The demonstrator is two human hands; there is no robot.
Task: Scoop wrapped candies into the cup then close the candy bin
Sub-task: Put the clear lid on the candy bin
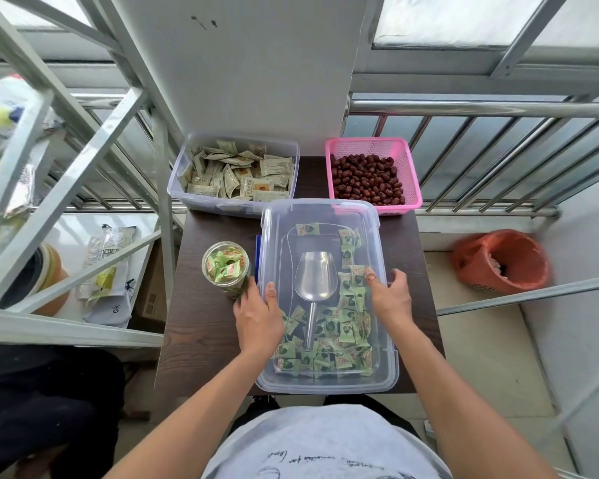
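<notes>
- Metal rack (80, 167) fills the left side, bags on its shelves.
- Dark wood table (208, 333) sits centre, right in front of the person.
- Candy bin (325, 385), clear plastic, takes up the near right part of the table, long side running away from the person.
- Clear lid (320, 210) lies over the candy bin and covers it. Cannot tell if it is clipped down.
- Packet bin (180, 188), clear, open, full of beige sachets, stands at the far left of the table, just beyond the candy bin.
- Pink basket (370, 145) of dark red dried fruit stands at the far right, beside the packet bin.
- Orange waste basket (470, 267) is on the floor to the right, well apart from the table.
- Left hand (258, 316) grips the lid's left edge: thumb flat on top, fingers curled down over the side, between the lid and the cup.
- Right hand (391, 297) grips the lid's right edge: thumb on top, fingers wrapped over the rim.
- Metal scoop (316, 276) lies inside the bin under the lid, bowl toward the far end, handle toward the person and resting on the candies.
- Cup (205, 271), clear, upright, stands just left of the bin and near the left hand's fingers. It is filled close to the rim with green candies.
- Wrapped candies (346, 333), green wrappers, are heaped at the bin's near end, with a loose trail along the right wall.
</notes>
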